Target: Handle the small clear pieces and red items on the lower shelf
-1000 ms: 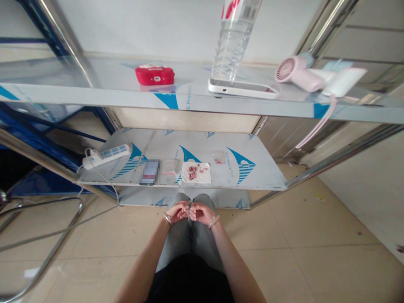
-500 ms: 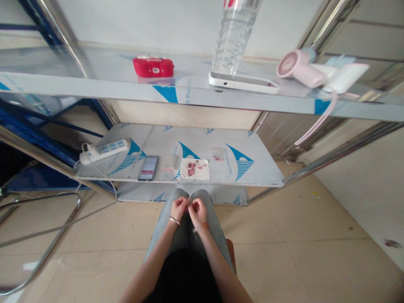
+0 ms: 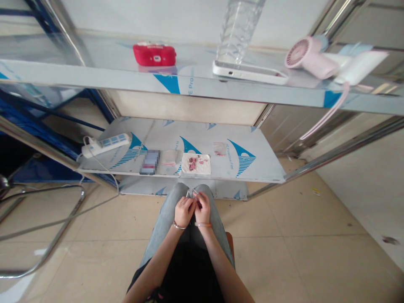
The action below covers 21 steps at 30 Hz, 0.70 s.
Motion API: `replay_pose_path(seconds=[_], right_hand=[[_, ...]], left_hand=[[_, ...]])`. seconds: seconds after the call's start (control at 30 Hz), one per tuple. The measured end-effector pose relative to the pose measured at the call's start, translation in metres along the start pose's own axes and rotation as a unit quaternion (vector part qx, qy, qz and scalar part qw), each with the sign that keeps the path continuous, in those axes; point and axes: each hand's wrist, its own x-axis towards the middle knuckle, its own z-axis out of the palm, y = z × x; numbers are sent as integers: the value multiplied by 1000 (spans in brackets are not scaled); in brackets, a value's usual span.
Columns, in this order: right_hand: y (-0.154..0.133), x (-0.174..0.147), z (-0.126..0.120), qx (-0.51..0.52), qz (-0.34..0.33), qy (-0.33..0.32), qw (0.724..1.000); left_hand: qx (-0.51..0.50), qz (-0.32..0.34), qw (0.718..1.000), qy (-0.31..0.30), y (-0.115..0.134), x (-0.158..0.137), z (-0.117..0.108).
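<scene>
While I sit with my knees close to the lower shelf (image 3: 252,168), my left hand (image 3: 184,211) and my right hand (image 3: 203,209) meet over my lap, touching each other. Between them I pinch a small clear plastic bag (image 3: 192,193), its top edge poking up above my fingertips; the fingers of both hands are curled in tight on it, thumbs pressed toward forefingers. What sits inside the bag is too small to tell. A bracelet rings each wrist.

Just beyond my knees, on the lower shelf, lies a white cloth (image 3: 200,163) scattered with small red pieces. Beside it to the left lie another clear bag (image 3: 168,157) and a blurred card (image 3: 150,161), and a little bag with red bits (image 3: 219,148) lies farther back to the right. A white power strip (image 3: 105,144) rests at the shelf's left end, its cord trailing down.

On the upper shelf (image 3: 94,80) stand a red case (image 3: 154,54), a white phone (image 3: 249,72) lying flat with a clear water bottle (image 3: 237,31) behind it, and a pink handheld fan (image 3: 309,59).
</scene>
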Motion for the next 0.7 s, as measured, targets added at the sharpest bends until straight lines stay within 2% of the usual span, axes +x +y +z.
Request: replay_pose_path(seconds=[0.17,0.3,0.43,0.57,0.7], right_hand=[[2,-3,-6,10,19,-55,998],[0,-7,-14,7,-20,-59,998],[-13,-9,-26,-65,-54,-69,994],[-31,-8,-46,-138,-102,-113,979],[-48,0,-61,-164,-134,-140,967]], left_hand=[[37,33,999,-1,-1,-5,-3],[98,95,990,-22,5,-11,-12],[165,150,974,-31,9,-14,-27],[203,167,962,-73,14,-11,-37],[196,167,960,-113,28,-4,-36]])
